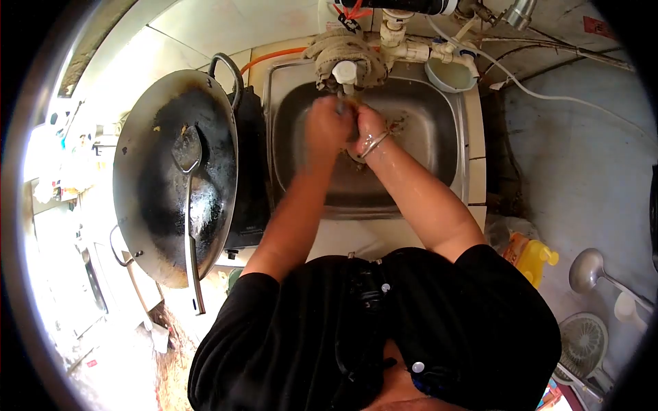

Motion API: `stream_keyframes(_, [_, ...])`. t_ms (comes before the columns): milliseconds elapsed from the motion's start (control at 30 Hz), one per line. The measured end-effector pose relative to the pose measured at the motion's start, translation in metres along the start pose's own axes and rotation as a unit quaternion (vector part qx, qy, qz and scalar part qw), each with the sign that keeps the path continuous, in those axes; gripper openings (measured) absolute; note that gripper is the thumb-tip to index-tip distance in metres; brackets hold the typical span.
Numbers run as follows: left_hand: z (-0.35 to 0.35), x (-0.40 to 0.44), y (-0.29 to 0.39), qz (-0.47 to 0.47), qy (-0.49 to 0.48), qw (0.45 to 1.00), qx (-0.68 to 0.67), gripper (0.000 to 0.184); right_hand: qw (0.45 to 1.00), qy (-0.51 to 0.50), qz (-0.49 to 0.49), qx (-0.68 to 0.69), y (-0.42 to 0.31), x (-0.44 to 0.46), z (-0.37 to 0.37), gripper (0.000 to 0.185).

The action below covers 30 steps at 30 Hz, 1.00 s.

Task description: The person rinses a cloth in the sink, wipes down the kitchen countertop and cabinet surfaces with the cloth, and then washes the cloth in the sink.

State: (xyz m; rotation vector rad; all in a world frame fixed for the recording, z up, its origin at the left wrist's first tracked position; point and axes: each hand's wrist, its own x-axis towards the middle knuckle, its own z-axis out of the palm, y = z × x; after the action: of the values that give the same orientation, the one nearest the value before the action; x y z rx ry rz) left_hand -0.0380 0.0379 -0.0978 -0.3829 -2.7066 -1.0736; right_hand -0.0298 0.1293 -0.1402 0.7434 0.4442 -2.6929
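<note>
Both my hands are close together over the steel sink (pixel 425 195), just under the tap (pixel 345 72). My left hand (pixel 325 127) is smeared by motion, and its fingers cannot be made out. Beside it, my right hand (pixel 371 125) is wet and wears a bracelet (pixel 374 144) at the wrist. Something dark lies between the two hands, too blurred to name. Small food scraps (pixel 395 125) lie on the sink bottom. A grey cloth (pixel 370 63) is draped around the tap.
To the left, a large wok (pixel 147 226) with a metal spatula (pixel 189 226) sits on a black stove (pixel 251 198). A bowl (pixel 450 74) stands at the sink's back right corner. At lower right are a yellow bottle (pixel 533 262), a ladle (pixel 587 270) and a strainer (pixel 582 339).
</note>
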Motion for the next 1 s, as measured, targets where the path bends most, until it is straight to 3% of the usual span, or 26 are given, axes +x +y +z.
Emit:
stream_keyframes(67, [0.0, 0.005, -0.008, -0.015, 0.037, 0.999, 0.013, 0.019, 0.986, 0.125, -0.036, -0.106, -0.001, -0.022, 0.033, 0.028])
stream_keyframes(100, [0.0, 0.003, -0.007, -0.017, 0.027, 0.999, 0.041, 0.02, 0.992, 0.079, -0.032, -0.097, 0.002, 0.032, -0.022, 0.025])
stream_keyframes(200, [0.003, -0.016, 0.015, 0.001, -0.028, 0.999, 0.03, 0.021, 0.972, 0.085, -0.036, -0.214, -0.015, 0.025, -0.023, 0.032])
stream_keyframes(233, [0.004, -0.023, 0.025, 0.02, -0.075, 0.997, -0.011, 0.023, 0.986, 0.039, 0.037, -0.16, -0.023, 0.014, -0.004, 0.029])
stream_keyframes(267, [0.002, -0.024, 0.029, 0.02, -0.075, 0.997, -0.009, 0.023, 0.986, 0.038, 0.038, -0.158, -0.02, 0.016, -0.012, 0.029])
stream_keyframes(333, [-0.002, -0.018, 0.04, -0.019, -0.106, 0.994, 0.028, 0.026, 0.985, -0.09, -0.017, -0.147, -0.022, 0.011, -0.013, 0.029])
stream_keyframes(367, [-0.003, -0.006, 0.035, -0.11, -0.113, 0.986, 0.053, 0.03, 0.984, 0.007, -0.056, -0.169, -0.014, 0.009, -0.015, 0.04])
stream_keyframes(400, [-0.008, -0.003, 0.022, -0.113, -0.118, 0.985, 0.051, 0.03, 0.984, 0.013, -0.053, -0.169, -0.005, 0.006, -0.006, 0.04])
stream_keyframes(467, [-0.016, 0.007, -0.001, -0.099, -0.028, 0.993, 0.057, 0.032, 0.983, 0.048, -0.036, -0.173, 0.0, 0.008, 0.008, 0.018])
stream_keyframes(533, [-0.018, 0.002, 0.0, -0.093, -0.01, 0.993, 0.069, 0.033, 0.976, 0.094, -0.049, -0.192, -0.003, 0.008, 0.006, 0.018])
stream_keyframes(600, [-0.018, -0.001, -0.004, -0.087, 0.013, 0.993, 0.078, 0.033, 0.954, 0.109, -0.014, -0.28, -0.014, 0.002, 0.006, 0.064])
stream_keyframes(633, [-0.018, -0.002, -0.012, -0.07, 0.025, 0.995, 0.059, 0.032, 0.954, 0.109, -0.017, -0.278, -0.022, 0.008, -0.004, 0.064])
stream_keyframes(700, [-0.016, -0.01, -0.026, -0.053, 0.034, 0.997, 0.043, 0.032, 0.986, 0.097, -0.042, -0.131, -0.035, 0.026, -0.028, 0.016])
stream_keyframes(733, [-0.015, -0.013, -0.031, -0.036, 0.03, 0.998, 0.04, 0.03, 0.986, 0.096, -0.042, -0.131, -0.037, 0.028, -0.03, 0.016])
stream_keyframes(800, [-0.019, -0.017, -0.034, -0.018, 0.027, 0.999, 0.038, 0.029, 0.959, 0.206, -0.092, -0.173, -0.039, 0.036, -0.036, 0.023])
stream_keyframes(900, [-0.026, -0.022, -0.033, -0.074, 0.007, 0.997, 0.015, 0.025, 0.938, 0.267, -0.139, -0.172, -0.035, 0.047, -0.042, 0.029])
stream_keyframes(967, [-0.027, -0.025, -0.044, -0.135, -0.117, 0.984, 0.002, 0.027, 0.936, 0.274, -0.13, -0.177, -0.034, 0.048, -0.039, 0.026])
stream_keyframes(1000, [-0.022, -0.028, -0.049, -0.135, -0.115, 0.984, 0.002, 0.027, 0.934, 0.281, -0.121, -0.182, -0.032, 0.047, -0.035, 0.024])
